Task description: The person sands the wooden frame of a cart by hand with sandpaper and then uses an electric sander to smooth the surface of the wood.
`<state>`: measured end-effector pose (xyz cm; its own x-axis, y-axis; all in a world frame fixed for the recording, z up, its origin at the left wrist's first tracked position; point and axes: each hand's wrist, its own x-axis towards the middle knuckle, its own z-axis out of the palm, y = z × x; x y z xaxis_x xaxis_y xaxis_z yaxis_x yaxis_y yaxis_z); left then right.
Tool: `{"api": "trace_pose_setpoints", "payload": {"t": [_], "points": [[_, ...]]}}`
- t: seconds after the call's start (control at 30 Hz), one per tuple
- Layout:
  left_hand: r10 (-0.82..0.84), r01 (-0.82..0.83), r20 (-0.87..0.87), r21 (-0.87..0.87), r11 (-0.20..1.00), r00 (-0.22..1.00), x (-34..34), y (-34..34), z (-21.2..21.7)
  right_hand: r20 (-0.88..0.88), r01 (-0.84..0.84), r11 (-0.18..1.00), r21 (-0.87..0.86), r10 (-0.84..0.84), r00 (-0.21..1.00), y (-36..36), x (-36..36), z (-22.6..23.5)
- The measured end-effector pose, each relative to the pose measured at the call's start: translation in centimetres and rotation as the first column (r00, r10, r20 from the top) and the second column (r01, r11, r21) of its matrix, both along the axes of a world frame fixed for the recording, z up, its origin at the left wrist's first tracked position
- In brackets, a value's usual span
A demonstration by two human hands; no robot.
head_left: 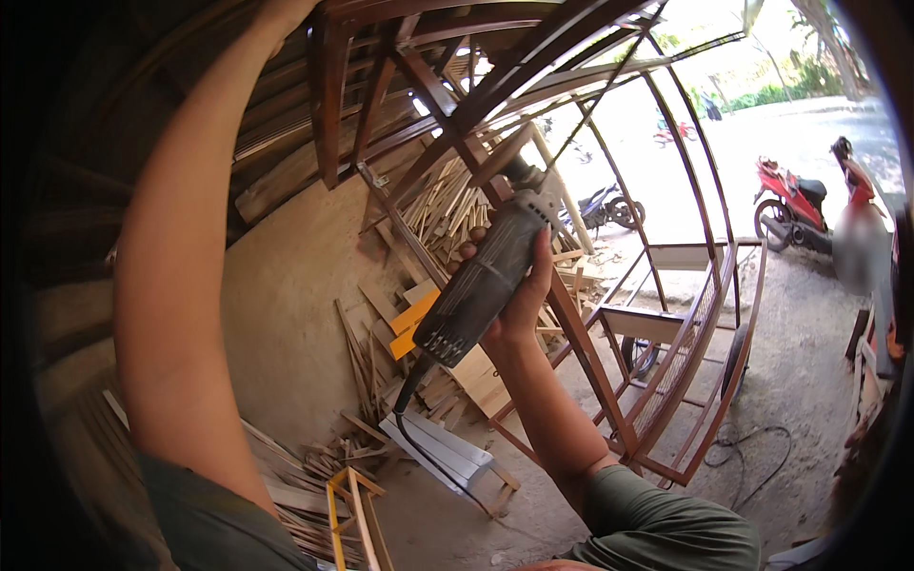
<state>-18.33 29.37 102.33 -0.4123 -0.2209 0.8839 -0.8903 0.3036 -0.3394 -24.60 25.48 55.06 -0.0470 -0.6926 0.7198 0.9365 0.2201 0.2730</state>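
Note:
My right hand (524, 295) is wrapped around the dark body of an angle grinder (481, 276), thumb along its near side. The grinder is tilted, with its head (535, 203) up against the brown metal frame (466, 119). Its black cord (411, 385) hangs from the lower end. My left arm (181, 247) reaches up along the left side; the left hand (290, 13) is at the top edge beside the frame, with its fingers mostly cut off or hidden.
The brown frame extends right into a cart-like structure (666, 333) with mesh and wheels. Scrap wood (447, 209) is heaped by the wall. A grey metal piece (443, 452) and a yellow frame (347, 519) lie below. A cable (785, 443) crosses the ground; motorbikes (804, 205) stand outside.

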Motion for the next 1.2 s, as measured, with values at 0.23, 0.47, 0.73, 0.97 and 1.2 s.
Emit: {"api": "trace_pose_setpoints", "payload": {"t": [0.23,0.47,0.73,0.97,1.2], "points": [[-0.250,0.250,-0.087,-0.007,0.968,0.964,-1.2,-0.5,-1.2,0.087,-0.102,0.994,0.047,0.098,0.991,-0.4,2.6,3.9],[0.015,-0.030,-0.068,-0.227,0.973,0.998,-1.5,-1.4,-1.5,0.118,0.060,0.998,0.006,-0.060,0.991,-3.1,2.7,7.2],[0.108,-0.139,-0.132,-0.258,0.956,0.985,-2.5,-2.4,-1.6,0.146,0.178,0.978,0.111,-0.193,0.970,-6.4,2.7,8.1],[0.072,-0.099,-0.111,-0.255,0.962,0.991,-1.8,-2.8,-1.6,0.117,0.265,0.959,0.099,-0.276,0.954,-8.6,3.1,7.8],[0.100,-0.127,-0.112,-0.269,0.955,0.989,-1.9,-2.4,-1.3,0.072,0.367,0.923,0.112,-0.376,0.924,-8.8,3.1,8.3]]}}
